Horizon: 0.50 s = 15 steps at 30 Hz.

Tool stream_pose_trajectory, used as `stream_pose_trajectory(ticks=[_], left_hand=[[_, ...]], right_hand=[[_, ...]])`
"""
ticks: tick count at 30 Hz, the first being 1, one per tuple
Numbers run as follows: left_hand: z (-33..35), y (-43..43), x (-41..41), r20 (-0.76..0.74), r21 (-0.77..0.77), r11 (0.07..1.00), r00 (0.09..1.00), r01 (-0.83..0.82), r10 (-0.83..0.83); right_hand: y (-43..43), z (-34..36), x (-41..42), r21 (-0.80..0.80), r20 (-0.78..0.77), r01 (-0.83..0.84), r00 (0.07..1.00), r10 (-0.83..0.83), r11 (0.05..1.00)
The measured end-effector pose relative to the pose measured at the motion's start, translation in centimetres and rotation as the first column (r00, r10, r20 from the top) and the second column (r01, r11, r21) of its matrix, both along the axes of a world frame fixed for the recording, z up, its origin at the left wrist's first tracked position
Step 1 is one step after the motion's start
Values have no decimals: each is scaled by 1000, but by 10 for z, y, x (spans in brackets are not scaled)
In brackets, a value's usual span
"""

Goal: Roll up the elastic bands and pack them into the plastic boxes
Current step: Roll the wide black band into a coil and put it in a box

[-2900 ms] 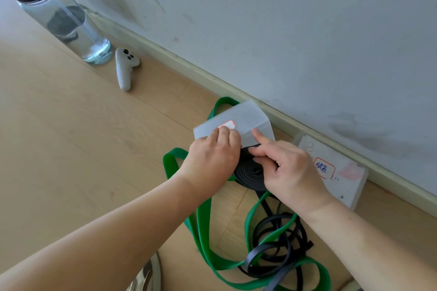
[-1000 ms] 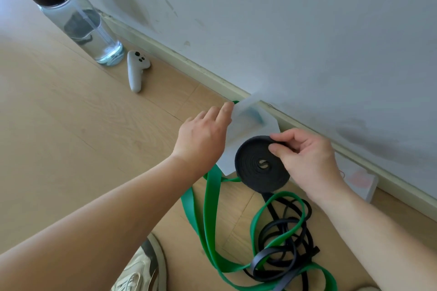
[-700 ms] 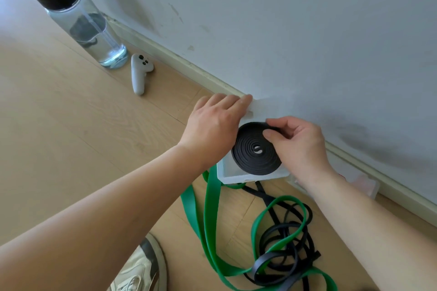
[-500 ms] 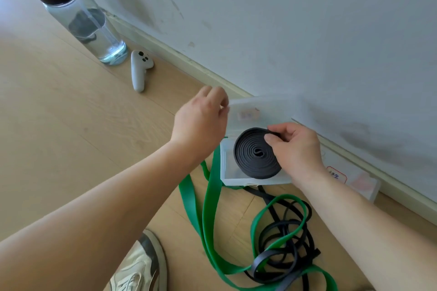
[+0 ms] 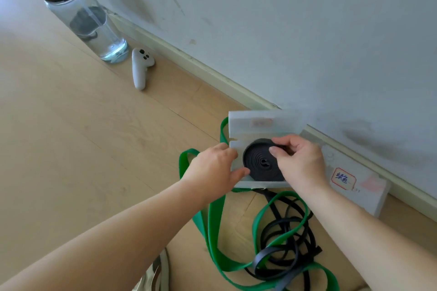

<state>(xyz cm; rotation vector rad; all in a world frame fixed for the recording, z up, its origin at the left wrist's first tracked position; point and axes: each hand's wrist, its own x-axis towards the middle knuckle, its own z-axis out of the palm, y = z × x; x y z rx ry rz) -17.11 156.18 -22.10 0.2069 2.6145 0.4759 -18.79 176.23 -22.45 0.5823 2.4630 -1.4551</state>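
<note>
A tightly rolled black elastic band lies inside an open translucent plastic box on the floor, its lid tipped back against the wall. My right hand pinches the roll's right edge. My left hand holds the box's left side, thumb at the front rim. A loose tail of the black band runs out from under the box into a tangle with a green elastic band.
A second closed plastic box with a red-framed label lies to the right by the baseboard. A clear water bottle and a white controller stand at the far left near the wall. A shoe shows at the bottom edge.
The box lid was lifted open by my left hand. My right hand carried the black roll down into the box. My left hand then moved from the lid to the box's left side.
</note>
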Motion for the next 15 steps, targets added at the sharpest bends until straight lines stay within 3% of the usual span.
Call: stream_pose_trajectory(ticks=[2,5,11,15], left_hand=[[-3,-9,9,-120,-19,993,986,117,-118],[-5,-21,22,-269,11,994,958,110,-103],[-12,-49,49,-370,35,999,929,14,0],[-7,-39,37,-383,-52,996,920,68,-83]], right_hand=[[-1,-1,10,-57,30,33,999,-31,998],[-12,-1,19,-127,47,44,998,-38,991],[-34,-3,34,-149,59,-28,998,37,988],[-33,-1,28,-124,40,-48,998,53,991]])
